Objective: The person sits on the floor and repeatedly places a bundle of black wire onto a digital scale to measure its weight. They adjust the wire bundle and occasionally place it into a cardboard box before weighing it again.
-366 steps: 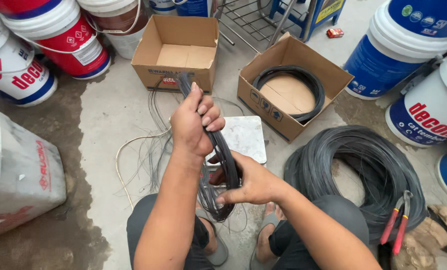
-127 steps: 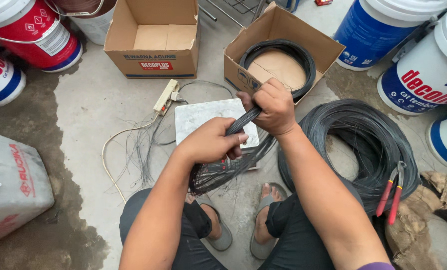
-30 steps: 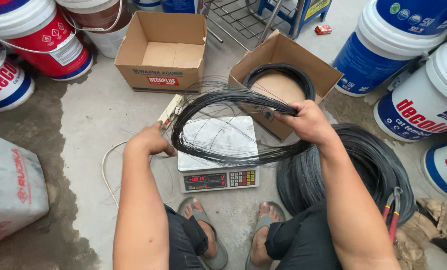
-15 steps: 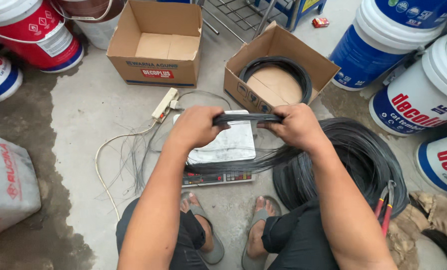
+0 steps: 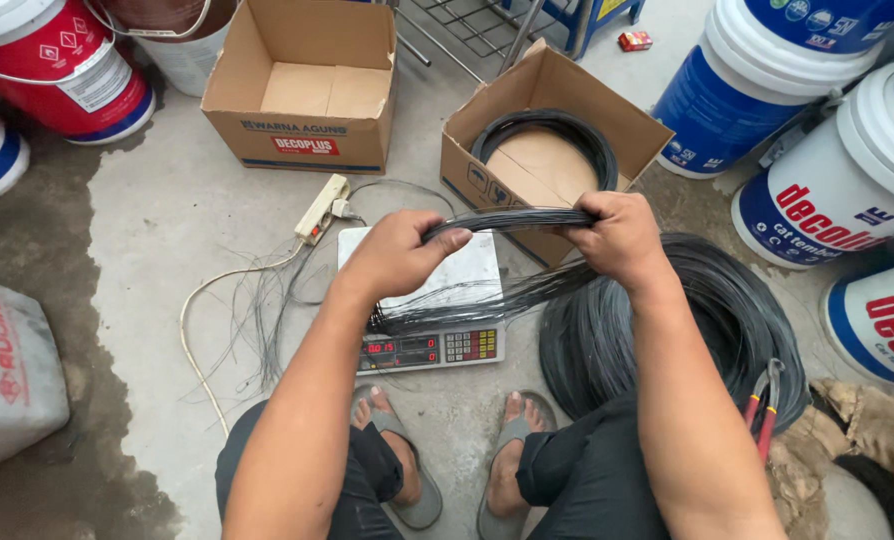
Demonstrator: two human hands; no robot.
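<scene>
My left hand (image 5: 399, 252) and my right hand (image 5: 615, 236) both grip a small coil of thin black wire (image 5: 512, 222), squeezed into a flat bundle. The coil's lower side (image 5: 457, 308) hangs down over a digital weighing scale (image 5: 429, 300) on the concrete floor. A big coil of the same black wire (image 5: 727, 310) lies on the floor under my right forearm. My feet in sandals sit just below the scale.
Two open cardboard boxes stand beyond the scale: an empty one (image 5: 307, 85) and one holding a black wire coil (image 5: 542, 130). Paint buckets (image 5: 837, 190) ring the area. A power strip (image 5: 322, 208), red-handled pliers (image 5: 762, 410) and a grey sack (image 5: 12, 370) lie nearby.
One second ago I held the coil open as a wide ring above the scale. Since then my hands have come together and pressed it into a flat narrow bundle.
</scene>
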